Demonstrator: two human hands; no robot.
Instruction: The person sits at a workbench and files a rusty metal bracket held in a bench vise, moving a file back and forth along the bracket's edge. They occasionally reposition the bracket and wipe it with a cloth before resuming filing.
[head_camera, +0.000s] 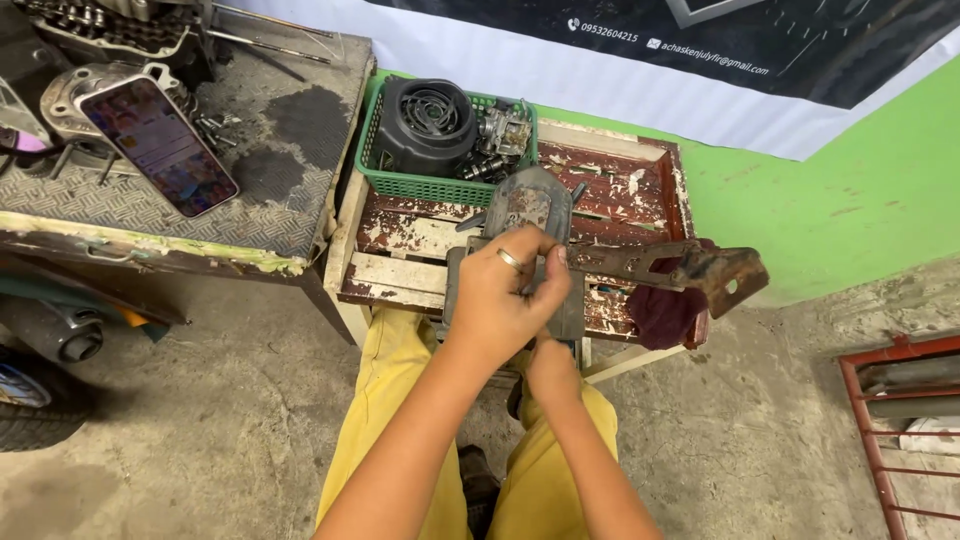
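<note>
Our left hand (505, 295) is clenched on the grey casing (525, 215); right hand (548, 368) hidden beneath, its grip unclear—we should steady the casing.

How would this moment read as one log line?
left hand: grips grey metal part | right hand: beneath it | green basket: behind

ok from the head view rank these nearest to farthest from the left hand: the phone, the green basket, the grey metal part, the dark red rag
1. grey metal part: under the left hand, touching it.
2. dark red rag: to the right, on the wooden table.
3. green basket: just beyond, at the table's far edge; close to the rag's distance.
4. phone: far left, on the metal bench.
</note>
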